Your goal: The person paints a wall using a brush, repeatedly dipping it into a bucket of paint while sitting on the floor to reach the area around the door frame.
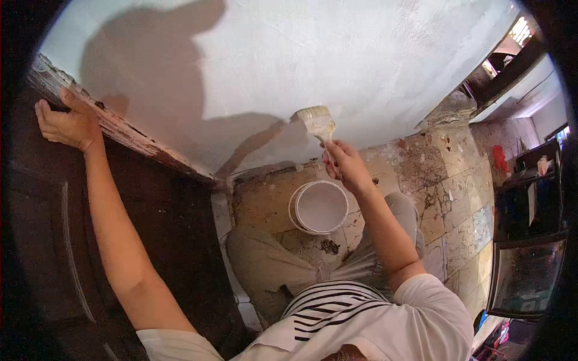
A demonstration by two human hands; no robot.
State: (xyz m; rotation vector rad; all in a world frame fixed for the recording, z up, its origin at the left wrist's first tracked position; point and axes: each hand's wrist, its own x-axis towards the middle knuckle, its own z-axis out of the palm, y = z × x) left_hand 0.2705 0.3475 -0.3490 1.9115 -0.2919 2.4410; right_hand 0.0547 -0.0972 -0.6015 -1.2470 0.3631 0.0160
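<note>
My right hand [349, 167] is closed round the handle of a wide paintbrush [319, 125]. The brush points up at the pale wall [361, 66], its bristles at or close to the surface; contact is hard to judge. Below that hand, a white bucket [321, 232] of pale grey-white paint [322, 207] stands on the floor between my legs. Far to the left, my left hand [69, 122] rests against the dark door [144, 222] by its paint-smeared frame [129, 135]. Its thumb is spread from the fingers, and I see nothing held in it.
Worn, stained floor tiles [433, 210] run along the wall's foot. A small dark clump [330, 246] lies in front of the bucket. On the right are a dark-framed glass panel [527, 277] and dark furniture [530, 198]. Shadows of my head and arm fall across the wall.
</note>
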